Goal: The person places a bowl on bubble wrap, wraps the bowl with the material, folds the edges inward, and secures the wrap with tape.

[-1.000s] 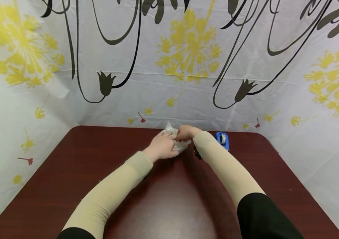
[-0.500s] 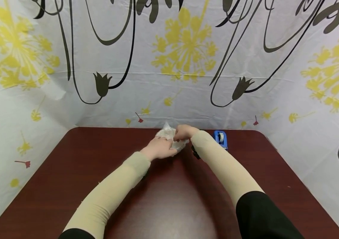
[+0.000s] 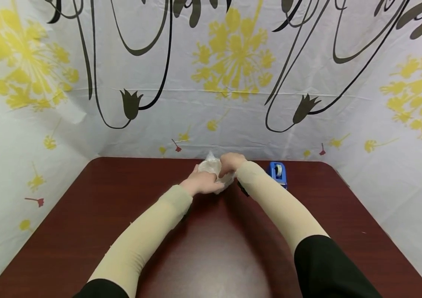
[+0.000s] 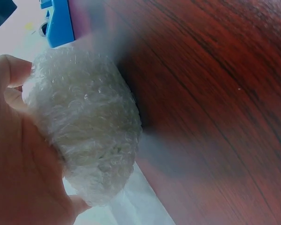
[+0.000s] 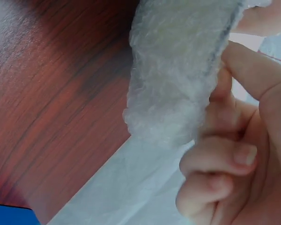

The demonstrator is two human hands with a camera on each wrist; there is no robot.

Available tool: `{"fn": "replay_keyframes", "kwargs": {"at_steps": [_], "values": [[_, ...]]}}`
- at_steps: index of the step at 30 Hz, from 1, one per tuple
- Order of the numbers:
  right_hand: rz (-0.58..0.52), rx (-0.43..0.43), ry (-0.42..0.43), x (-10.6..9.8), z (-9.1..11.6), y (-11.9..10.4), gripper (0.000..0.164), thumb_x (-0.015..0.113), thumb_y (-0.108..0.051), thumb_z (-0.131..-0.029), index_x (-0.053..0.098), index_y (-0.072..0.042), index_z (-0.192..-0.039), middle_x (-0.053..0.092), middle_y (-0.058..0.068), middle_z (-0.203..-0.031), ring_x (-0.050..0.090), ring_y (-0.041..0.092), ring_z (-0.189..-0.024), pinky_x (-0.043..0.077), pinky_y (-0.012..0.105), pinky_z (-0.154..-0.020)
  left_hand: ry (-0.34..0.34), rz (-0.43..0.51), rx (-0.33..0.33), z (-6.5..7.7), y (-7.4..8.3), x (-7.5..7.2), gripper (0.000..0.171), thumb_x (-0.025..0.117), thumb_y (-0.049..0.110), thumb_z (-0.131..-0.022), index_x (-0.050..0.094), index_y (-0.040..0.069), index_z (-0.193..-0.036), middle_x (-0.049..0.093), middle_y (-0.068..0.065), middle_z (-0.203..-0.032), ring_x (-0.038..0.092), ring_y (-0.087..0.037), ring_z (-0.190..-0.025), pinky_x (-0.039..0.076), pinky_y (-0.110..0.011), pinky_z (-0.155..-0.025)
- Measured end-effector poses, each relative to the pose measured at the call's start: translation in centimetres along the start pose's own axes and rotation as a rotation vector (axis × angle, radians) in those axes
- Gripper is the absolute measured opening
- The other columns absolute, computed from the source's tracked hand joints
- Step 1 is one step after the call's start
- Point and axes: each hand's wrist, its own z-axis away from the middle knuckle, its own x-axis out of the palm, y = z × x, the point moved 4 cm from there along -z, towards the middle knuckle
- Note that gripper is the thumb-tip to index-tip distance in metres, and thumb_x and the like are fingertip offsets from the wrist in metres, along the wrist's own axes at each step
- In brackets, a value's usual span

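A lumpy bundle in clear bubble wrap (image 3: 209, 166) is at the far edge of the table, between both hands. My left hand (image 3: 202, 182) grips its near left side. In the left wrist view, the fingers and thumb of that hand reach round the bundle (image 4: 89, 122). At the bundle's right side is my right hand (image 3: 232, 162), bent down from above. The right wrist view has its lower fingers curled in, while thumb and forefinger pinch at the wrapped edge (image 5: 171, 70). What lies inside the wrap is blurred by the plastic.
A blue tape dispenser (image 3: 278, 174) with a white roll stands right of the right hand. Behind the dark red wooden table (image 3: 95, 223) hangs a white sheet (image 3: 181, 82) with flower prints, which also lines both sides.
My left hand has gone from lying spread over the bundle to gripping its side, baring more of the wrap. My right hand stays at the bundle's right side.
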Motion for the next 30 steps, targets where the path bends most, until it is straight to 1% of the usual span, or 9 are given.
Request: {"fn": "replay_keyframes", "kwargs": {"at_steps": [3,6,10,14,16,20,26,29,30], "values": [[0.043,0.037,0.063,-0.4,0.5,0.4,0.043,0.075,-0.044,-0.082,0.064,-0.013,-0.109,0.062,0.003,-0.101,0.058,0.021,-0.087,0.049,0.038,-0.072,0.001,-0.02,-0.005,0.0,-0.1,-0.1,0.046,0.037,0.052,-0.095,0.064,0.017,-0.106,0.066,0.003,-0.104,0.053,-0.023,-0.123,-0.003,-0.052,-0.115],[0.044,0.099,0.07,-0.6,0.9,1.1,0.052,0.073,-0.054,-0.08,0.066,-0.013,-0.113,0.063,0.006,-0.108,0.06,0.023,-0.092,0.05,0.039,-0.076,0.003,-0.036,-0.012,-0.1,-0.3,-0.1,0.048,0.036,0.054,-0.095,0.065,0.017,-0.104,0.066,0.003,-0.105,0.055,-0.023,-0.12,-0.003,-0.053,-0.115],[-0.035,0.149,-0.053,0.1,0.9,2.3,0.051,0.063,-0.061,-0.085,0.068,-0.014,-0.103,0.062,0.005,-0.099,0.054,0.018,-0.078,0.047,0.036,-0.075,-0.002,-0.046,-0.03,-0.1,-0.5,0.0,0.051,0.035,0.056,-0.095,0.065,0.017,-0.11,0.066,0.001,-0.113,0.054,-0.022,-0.121,-0.002,-0.052,-0.115],[-0.2,0.095,-0.171,1.4,0.2,2.8,0.037,0.059,-0.046,-0.094,0.058,-0.013,-0.077,0.051,0.003,-0.074,0.038,0.012,-0.055,0.04,0.031,-0.06,-0.005,-0.048,-0.028,-0.1,-0.4,0.0,0.057,0.034,0.057,-0.095,0.063,0.015,-0.121,0.063,-0.001,-0.124,0.051,-0.023,-0.125,-0.004,-0.052,-0.115],[-0.259,0.067,-0.189,1.9,-0.1,3.0,0.039,0.06,-0.037,-0.095,0.052,-0.015,-0.065,0.045,0.002,-0.064,0.031,0.011,-0.049,0.035,0.029,-0.052,-0.004,-0.042,-0.023,-0.1,-0.2,0.0,0.06,0.034,0.058,-0.096,0.061,0.014,-0.127,0.06,-0.001,-0.129,0.05,-0.023,-0.126,-0.004,-0.052,-0.115],[-0.277,0.074,-0.171,2.6,-0.3,3.4,0.042,0.06,-0.031,-0.096,0.049,-0.017,-0.059,0.042,0.0,-0.057,0.029,0.012,-0.047,0.032,0.031,-0.048,0.001,-0.016,-0.015,0.0,0.1,0.2,0.062,0.034,0.059,-0.096,0.061,0.014,-0.129,0.06,-0.003,-0.13,0.051,-0.023,-0.125,-0.006,-0.051,-0.115],[-0.273,0.094,-0.133,3.3,0.3,3.8,0.037,0.059,-0.029,-0.098,0.052,-0.015,-0.064,0.048,0.003,-0.062,0.038,0.014,-0.052,0.037,0.032,-0.056,-0.02,0.005,-0.002,0.0,0.8,0.8,0.063,0.035,0.058,-0.096,0.059,0.012,-0.132,0.06,-0.004,-0.13,0.051,-0.024,-0.125,-0.006,-0.053,-0.114],[-0.322,0.097,-0.081,3.0,0.6,3.6,0.038,0.054,-0.039,-0.099,0.06,-0.008,-0.078,0.056,0.011,-0.075,0.05,0.022,-0.063,0.043,0.036,-0.064,-0.019,-0.004,-0.005,-0.3,0.6,0.4,0.059,0.036,0.057,-0.096,0.062,0.013,-0.126,0.064,-0.003,-0.122,0.053,-0.025,-0.123,-0.006,-0.055,-0.114],[-0.346,0.101,-0.058,2.7,0.8,3.7,0.043,0.051,-0.044,-0.099,0.064,-0.004,-0.089,0.061,0.015,-0.087,0.055,0.025,-0.073,0.046,0.037,-0.069,-0.014,-0.001,-0.006,-0.4,0.5,0.2,0.058,0.037,0.057,-0.096,0.063,0.014,-0.125,0.064,-0.002,-0.121,0.053,-0.024,-0.122,-0.006,-0.056,-0.114]]}}
